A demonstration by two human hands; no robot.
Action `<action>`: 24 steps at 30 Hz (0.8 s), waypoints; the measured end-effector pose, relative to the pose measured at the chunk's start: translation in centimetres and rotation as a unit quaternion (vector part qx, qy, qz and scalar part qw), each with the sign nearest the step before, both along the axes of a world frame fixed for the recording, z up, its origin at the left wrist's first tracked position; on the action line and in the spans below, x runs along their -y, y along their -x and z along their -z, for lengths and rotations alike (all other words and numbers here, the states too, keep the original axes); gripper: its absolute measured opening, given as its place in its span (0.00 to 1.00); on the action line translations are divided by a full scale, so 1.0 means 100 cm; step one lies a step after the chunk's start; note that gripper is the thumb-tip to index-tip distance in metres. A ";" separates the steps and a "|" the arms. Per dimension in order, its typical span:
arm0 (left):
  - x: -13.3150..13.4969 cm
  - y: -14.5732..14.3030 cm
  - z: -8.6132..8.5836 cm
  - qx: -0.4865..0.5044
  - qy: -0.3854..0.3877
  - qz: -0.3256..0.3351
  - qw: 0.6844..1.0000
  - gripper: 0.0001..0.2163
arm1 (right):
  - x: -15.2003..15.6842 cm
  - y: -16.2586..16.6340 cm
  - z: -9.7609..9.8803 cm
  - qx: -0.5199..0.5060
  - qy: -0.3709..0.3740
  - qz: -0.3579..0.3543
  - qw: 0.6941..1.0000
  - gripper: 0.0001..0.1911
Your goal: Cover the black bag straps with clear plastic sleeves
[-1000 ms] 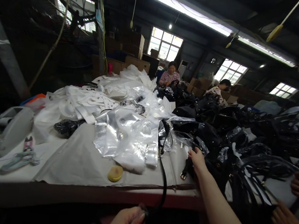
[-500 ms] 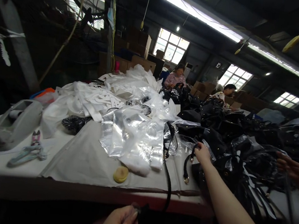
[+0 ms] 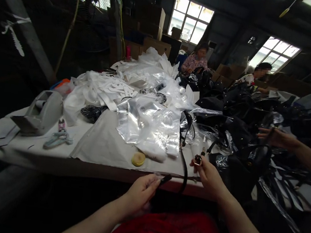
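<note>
My left hand (image 3: 141, 191), just off the table's front edge, is closed on a black strap end (image 3: 166, 179) that sticks out past the fingertips; some clear film seems to show in the fingers too. Over the edge to the right, my right hand (image 3: 209, 175) pinches a short black strap with a gold buckle (image 3: 197, 161) at its tip. A longer black strap (image 3: 184, 169) hangs over the table edge between the two hands. Clear plastic bags (image 3: 154, 129) lie in a stack beyond them. A black handbag (image 3: 241, 172) stands right of my right hand.
A tape dispenser (image 3: 42, 116) and pale blue-handled cutters (image 3: 58, 138) lie at left. A round yellow tape measure-like disc (image 3: 138, 159) sits near the front edge. At right, another person's hand (image 3: 279, 139) reaches over black bags. Two people (image 3: 196, 63) sit farther back.
My right hand has drawn back toward me, bringing the buckled strap off the table. My left hand has risen nearer the table edge. The other person's hand has shifted left, and the view has tilted down.
</note>
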State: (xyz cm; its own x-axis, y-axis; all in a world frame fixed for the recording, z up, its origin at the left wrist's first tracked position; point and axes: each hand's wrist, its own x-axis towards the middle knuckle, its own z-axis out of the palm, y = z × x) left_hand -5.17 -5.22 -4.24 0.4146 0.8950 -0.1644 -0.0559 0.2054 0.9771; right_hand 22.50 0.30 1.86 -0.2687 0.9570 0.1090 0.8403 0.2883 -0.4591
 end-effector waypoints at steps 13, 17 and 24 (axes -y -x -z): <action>-0.004 -0.050 -0.039 0.037 0.034 0.109 0.993 0.24 | 0.095 0.022 -0.004 -0.447 0.159 0.117 0.872 0.30; -0.001 -0.060 -0.036 0.016 -0.007 0.144 0.989 0.25 | 0.107 0.014 -0.005 -0.443 0.139 0.155 0.872 0.31; 0.008 -0.066 -0.039 0.015 -0.011 0.170 0.985 0.25 | 0.110 0.009 0.009 -0.355 0.053 0.216 0.908 0.17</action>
